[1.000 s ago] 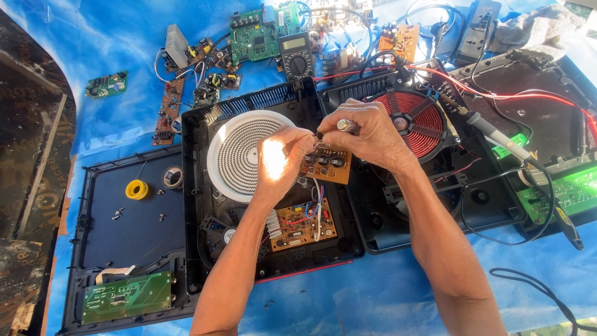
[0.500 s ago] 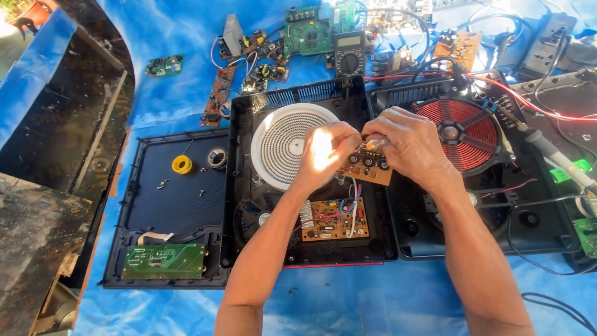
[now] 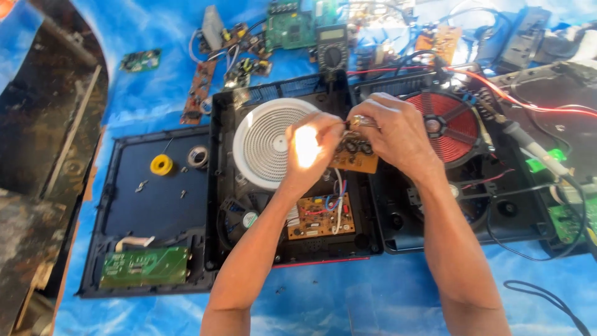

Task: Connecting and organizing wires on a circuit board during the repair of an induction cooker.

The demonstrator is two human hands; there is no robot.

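Small brown circuit board at frame centre, pinched between left hand and right hand, both closed on it, above white coil.

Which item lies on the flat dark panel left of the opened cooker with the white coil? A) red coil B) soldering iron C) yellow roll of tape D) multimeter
C: the yellow roll of tape sits on the dark panel, beside a small roll of solder wire, while both hands, left hand and right hand, hold the small brown circuit board over the cooker.
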